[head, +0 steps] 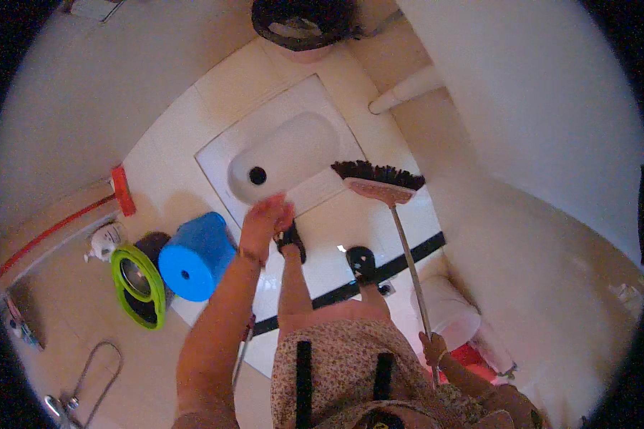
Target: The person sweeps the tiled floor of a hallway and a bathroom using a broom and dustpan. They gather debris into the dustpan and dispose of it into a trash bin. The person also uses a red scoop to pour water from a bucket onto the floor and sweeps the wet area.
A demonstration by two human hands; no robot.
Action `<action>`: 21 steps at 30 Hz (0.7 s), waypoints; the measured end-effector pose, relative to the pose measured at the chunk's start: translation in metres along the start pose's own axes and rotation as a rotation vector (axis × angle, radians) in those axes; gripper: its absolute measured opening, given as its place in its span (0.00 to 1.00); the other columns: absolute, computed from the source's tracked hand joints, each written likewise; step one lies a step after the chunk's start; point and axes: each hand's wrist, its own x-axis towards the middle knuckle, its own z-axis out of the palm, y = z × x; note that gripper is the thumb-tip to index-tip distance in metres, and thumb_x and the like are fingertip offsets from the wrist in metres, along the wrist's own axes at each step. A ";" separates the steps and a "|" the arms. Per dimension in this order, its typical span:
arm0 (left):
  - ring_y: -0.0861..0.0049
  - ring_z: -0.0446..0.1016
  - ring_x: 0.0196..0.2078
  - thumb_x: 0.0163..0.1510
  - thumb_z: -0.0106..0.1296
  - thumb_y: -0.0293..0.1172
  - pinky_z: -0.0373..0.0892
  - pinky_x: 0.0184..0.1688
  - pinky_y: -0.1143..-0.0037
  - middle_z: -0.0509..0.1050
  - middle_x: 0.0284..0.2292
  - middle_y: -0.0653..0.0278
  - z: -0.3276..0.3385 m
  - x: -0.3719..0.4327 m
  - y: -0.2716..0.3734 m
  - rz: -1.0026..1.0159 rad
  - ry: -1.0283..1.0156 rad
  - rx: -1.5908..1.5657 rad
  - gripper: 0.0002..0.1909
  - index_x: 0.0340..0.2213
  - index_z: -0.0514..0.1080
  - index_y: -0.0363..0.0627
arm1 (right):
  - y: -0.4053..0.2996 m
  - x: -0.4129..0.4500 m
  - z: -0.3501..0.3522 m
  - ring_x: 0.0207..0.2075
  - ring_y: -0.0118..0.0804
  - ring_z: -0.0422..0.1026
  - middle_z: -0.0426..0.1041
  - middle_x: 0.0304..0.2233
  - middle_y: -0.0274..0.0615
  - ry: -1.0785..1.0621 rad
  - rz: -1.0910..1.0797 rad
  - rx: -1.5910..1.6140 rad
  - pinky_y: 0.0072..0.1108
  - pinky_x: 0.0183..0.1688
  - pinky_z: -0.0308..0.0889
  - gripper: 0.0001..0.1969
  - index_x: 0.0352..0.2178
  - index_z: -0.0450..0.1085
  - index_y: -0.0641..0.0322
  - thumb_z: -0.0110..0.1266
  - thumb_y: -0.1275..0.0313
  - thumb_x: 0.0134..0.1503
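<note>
My right hand (pixel 434 349) grips the long handle of a broom (pixel 381 186), whose pink head with dark bristles is raised near the right corner of a squat toilet. Out in front of me my left hand (pixel 271 215) is slightly blurred, over the near edge of the white squat toilet (pixel 295 145). Nothing shows in that hand, though its fingers are hard to make out. My feet in dark slippers (pixel 360 263) stand between the toilet and a black floor strip.
At the left are a blue bucket (pixel 193 263), a green-rimmed mop bucket (pixel 139 289) and a red-handled squeegee (pixel 122 190). A black-lined bin (pixel 303 32) stands at the far wall beside a white pipe (pixel 408 91). A whitish bucket (pixel 445 308) sits at the right.
</note>
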 end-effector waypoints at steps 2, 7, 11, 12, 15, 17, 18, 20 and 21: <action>0.72 0.65 0.37 0.44 0.43 0.33 0.63 0.38 0.77 0.65 0.34 0.57 -0.011 0.067 0.037 0.071 -0.039 -0.077 0.19 0.37 0.59 0.35 | -0.007 0.006 0.014 0.13 0.28 0.59 0.58 0.10 0.34 0.038 -0.133 0.008 0.20 0.15 0.57 0.16 0.20 0.60 0.59 0.43 0.56 0.44; 0.72 0.66 0.33 0.46 0.39 0.31 0.65 0.36 0.76 0.66 0.32 0.56 0.034 0.163 0.138 0.078 0.039 0.027 0.17 0.39 0.57 0.39 | -0.064 -0.014 0.000 0.11 0.28 0.57 0.56 0.09 0.31 -0.303 0.068 0.688 0.20 0.12 0.54 0.15 0.20 0.59 0.58 0.38 0.56 0.47; 0.71 0.66 0.28 0.42 0.46 0.34 0.68 0.30 0.77 0.64 0.26 0.57 0.048 0.219 0.188 0.027 0.029 0.019 0.18 0.35 0.59 0.39 | -0.047 -0.002 0.044 0.17 0.46 0.64 0.63 0.13 0.48 0.300 -0.441 -0.182 0.30 0.21 0.60 0.16 0.26 0.60 0.60 0.35 0.58 0.48; 0.71 0.66 0.28 0.42 0.46 0.34 0.68 0.30 0.77 0.64 0.26 0.57 0.049 0.233 0.192 0.018 0.022 0.024 0.18 0.35 0.59 0.39 | -0.058 -0.010 0.042 0.19 0.48 0.65 0.64 0.14 0.50 0.250 -0.331 -0.196 0.31 0.22 0.60 0.17 0.24 0.61 0.61 0.35 0.57 0.48; 0.68 0.67 0.27 0.42 0.46 0.36 0.69 0.28 0.77 0.65 0.28 0.54 0.048 0.282 0.191 -0.114 0.078 0.088 0.19 0.35 0.59 0.38 | -0.073 -0.022 0.042 0.21 0.50 0.65 0.65 0.15 0.52 0.275 -0.154 -0.248 0.33 0.24 0.59 0.19 0.19 0.61 0.63 0.36 0.56 0.47; 0.66 0.68 0.26 0.44 0.43 0.40 0.70 0.26 0.77 0.65 0.30 0.52 0.018 0.324 0.185 0.171 -0.061 -0.112 0.20 0.36 0.58 0.37 | -0.071 -0.022 0.047 0.18 0.50 0.64 0.63 0.13 0.53 0.410 -0.187 -0.247 0.32 0.21 0.58 0.20 0.12 0.59 0.63 0.39 0.57 0.46; 0.67 0.68 0.28 0.47 0.37 0.42 0.70 0.24 0.80 0.65 0.33 0.53 0.036 0.326 0.181 0.212 -0.008 -0.107 0.21 0.37 0.58 0.37 | -0.078 -0.022 0.039 0.16 0.50 0.64 0.63 0.12 0.52 0.475 -0.218 -0.276 0.32 0.19 0.58 0.19 0.12 0.59 0.64 0.40 0.57 0.45; 0.67 0.67 0.31 0.48 0.34 0.40 0.68 0.29 0.78 0.65 0.34 0.54 0.009 0.341 0.196 0.264 -0.046 0.015 0.20 0.38 0.57 0.37 | -0.095 -0.017 0.026 0.13 0.50 0.63 0.61 0.09 0.52 0.536 -0.313 -0.249 0.30 0.15 0.57 0.19 0.11 0.60 0.64 0.42 0.59 0.45; 0.67 0.67 0.31 0.47 0.35 0.38 0.67 0.30 0.77 0.65 0.34 0.54 0.004 0.341 0.201 0.260 -0.039 0.019 0.19 0.38 0.57 0.37 | -0.097 -0.019 0.027 0.13 0.50 0.63 0.61 0.09 0.52 0.534 -0.308 -0.248 0.30 0.15 0.57 0.19 0.11 0.60 0.64 0.42 0.59 0.45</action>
